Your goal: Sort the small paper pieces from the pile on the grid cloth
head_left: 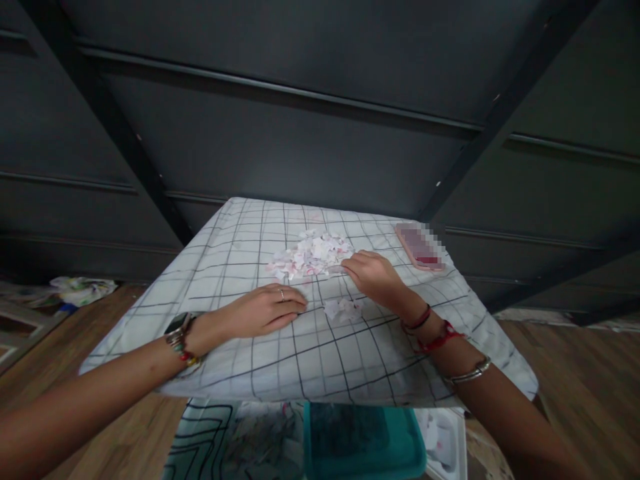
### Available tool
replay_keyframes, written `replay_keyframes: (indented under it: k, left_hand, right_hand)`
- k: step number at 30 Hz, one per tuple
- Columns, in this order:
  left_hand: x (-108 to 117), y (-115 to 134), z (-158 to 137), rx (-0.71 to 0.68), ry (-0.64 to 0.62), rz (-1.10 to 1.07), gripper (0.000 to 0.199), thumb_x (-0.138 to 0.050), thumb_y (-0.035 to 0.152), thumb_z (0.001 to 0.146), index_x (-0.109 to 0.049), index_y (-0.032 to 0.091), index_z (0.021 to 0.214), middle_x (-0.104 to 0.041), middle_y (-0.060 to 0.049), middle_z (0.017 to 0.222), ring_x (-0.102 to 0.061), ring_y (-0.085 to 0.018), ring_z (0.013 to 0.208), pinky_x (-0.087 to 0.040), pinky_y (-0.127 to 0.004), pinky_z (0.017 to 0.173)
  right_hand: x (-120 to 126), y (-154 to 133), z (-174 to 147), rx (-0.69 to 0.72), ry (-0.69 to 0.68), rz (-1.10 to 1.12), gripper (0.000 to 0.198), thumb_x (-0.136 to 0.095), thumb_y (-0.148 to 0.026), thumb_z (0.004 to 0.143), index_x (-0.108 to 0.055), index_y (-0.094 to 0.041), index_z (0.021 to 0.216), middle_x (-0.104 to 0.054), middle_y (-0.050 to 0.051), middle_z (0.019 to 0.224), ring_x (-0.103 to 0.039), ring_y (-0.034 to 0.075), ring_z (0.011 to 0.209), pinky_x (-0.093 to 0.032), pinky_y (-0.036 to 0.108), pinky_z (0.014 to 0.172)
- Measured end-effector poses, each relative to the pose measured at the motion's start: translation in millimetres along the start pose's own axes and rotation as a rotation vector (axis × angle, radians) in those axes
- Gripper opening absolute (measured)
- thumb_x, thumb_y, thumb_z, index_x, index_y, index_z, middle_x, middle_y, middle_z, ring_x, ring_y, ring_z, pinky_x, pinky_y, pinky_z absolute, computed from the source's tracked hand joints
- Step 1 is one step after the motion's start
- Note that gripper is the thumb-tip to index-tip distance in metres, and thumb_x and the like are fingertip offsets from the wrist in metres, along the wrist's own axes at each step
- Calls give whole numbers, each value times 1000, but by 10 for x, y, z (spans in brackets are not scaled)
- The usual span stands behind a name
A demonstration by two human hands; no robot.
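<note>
A heap of torn white paper scraps [315, 255], some with pinkish-red marks, lies on a white checked cloth [210, 267] covering the table. My right hand [373, 277] is at the heap's right edge, its thumb and fingers pinched on a paper scrap [337, 270]. Below that hand sits a smaller pile of scraps [344, 309], apart from the big heap. My left hand [265, 308] rests palm down on the cloth, fingers stretched out, left of the smaller pile and holding nothing.
A phone in a pink case [420, 247] lies at the table's right side. Below the front edge are a teal container [417, 460], a white container [461, 443] with papers, and a patterned cloth [195, 440]. Dark panels [300, 147] stand behind the table.
</note>
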State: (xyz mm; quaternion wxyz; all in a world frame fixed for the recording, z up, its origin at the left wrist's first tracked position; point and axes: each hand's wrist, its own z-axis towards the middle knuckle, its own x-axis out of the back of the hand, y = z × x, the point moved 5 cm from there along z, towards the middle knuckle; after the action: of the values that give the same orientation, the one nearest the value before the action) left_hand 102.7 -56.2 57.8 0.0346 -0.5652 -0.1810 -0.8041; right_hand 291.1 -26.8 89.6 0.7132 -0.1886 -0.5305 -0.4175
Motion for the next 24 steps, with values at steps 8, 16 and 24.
replay_keyframes:
  k: [8,16,24]
  left_hand:
    - [25,24,9,-19,18,23,24,-38,19,91,-56,14,105,-58,-7,106,-52,-16,99,-43,-32,88]
    - [26,20,16,-20,12,23,25,-37,20,91,-55,14,106,-59,-7,106,-52,-16,100,-44,-32,88]
    - [18,12,10,-9,-5,13,25,-37,20,91,-56,15,107,-58,-7,108,-51,-16,102,-42,-32,90]
  right_hand:
    - [143,-225,-128,146,-94,20,20,-39,-14,86,-57,-17,78,-54,1,69,-44,13,70,-30,26,67]
    - [185,-122,-146,71,-74,44,23,-39,-18,87,-58,-16,75,-55,3,68,-47,13,70,-33,25,66]
    - [135,-28,-238,-1,-47,159,23,-38,-21,89,-59,-16,80,-58,4,74,-51,13,74,-36,24,67]
